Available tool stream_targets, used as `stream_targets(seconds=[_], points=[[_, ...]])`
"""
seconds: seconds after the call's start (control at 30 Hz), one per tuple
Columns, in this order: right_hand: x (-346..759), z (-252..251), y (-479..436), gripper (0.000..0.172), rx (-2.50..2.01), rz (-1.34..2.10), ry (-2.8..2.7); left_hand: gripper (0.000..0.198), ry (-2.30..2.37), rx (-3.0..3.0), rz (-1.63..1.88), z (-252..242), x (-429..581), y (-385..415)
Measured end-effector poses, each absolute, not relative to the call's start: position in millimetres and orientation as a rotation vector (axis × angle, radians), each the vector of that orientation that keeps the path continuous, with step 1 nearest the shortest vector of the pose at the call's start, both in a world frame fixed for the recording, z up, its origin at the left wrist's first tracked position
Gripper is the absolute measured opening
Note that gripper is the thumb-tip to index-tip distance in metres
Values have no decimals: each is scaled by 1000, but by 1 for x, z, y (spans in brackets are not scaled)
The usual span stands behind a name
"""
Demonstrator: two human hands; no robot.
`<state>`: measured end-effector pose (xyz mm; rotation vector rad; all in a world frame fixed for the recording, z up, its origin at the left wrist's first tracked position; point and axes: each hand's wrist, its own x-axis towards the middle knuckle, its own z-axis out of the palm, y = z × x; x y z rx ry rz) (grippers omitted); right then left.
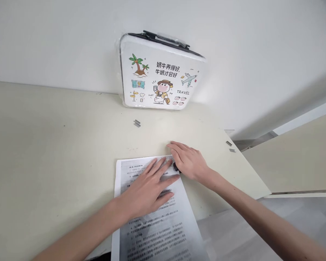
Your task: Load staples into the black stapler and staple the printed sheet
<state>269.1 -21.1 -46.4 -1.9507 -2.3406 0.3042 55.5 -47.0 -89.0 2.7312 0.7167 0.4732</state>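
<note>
A stack of printed paper sheets lies on the cream table, hanging over the near edge. My left hand lies flat on the upper part of the sheets, fingers spread and open. My right hand is at the top right corner of the paper, fingers curved down over a small dark object that is mostly hidden under the palm.
A white travel-print carry case with a black handle leans against the wall at the back of the table. Staple strips lie mid-table, and more staple strips sit near the right edge. A second table stands to the right across a gap.
</note>
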Motion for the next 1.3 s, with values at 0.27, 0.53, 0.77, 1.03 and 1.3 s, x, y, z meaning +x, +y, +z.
stream_targets(seconds=[0.27,0.53,0.77,1.03,1.3], points=[[256,-52,-25,55,-2008,-19,-2446,50,721,2675,496,-87,56,-48],[263,-47,-25,50,-1944,233,-2218,47,716,2677,524,-91,56,-48],[298,-39,-43,45,-1578,419,-2104,43,703,2716,435,-81,51,-44],[350,-64,-61,28,-1468,287,-2283,42,664,2755,446,-76,39,-27],[384,-76,-94,31,-1660,423,-1900,34,678,2855,506,-61,36,-17]])
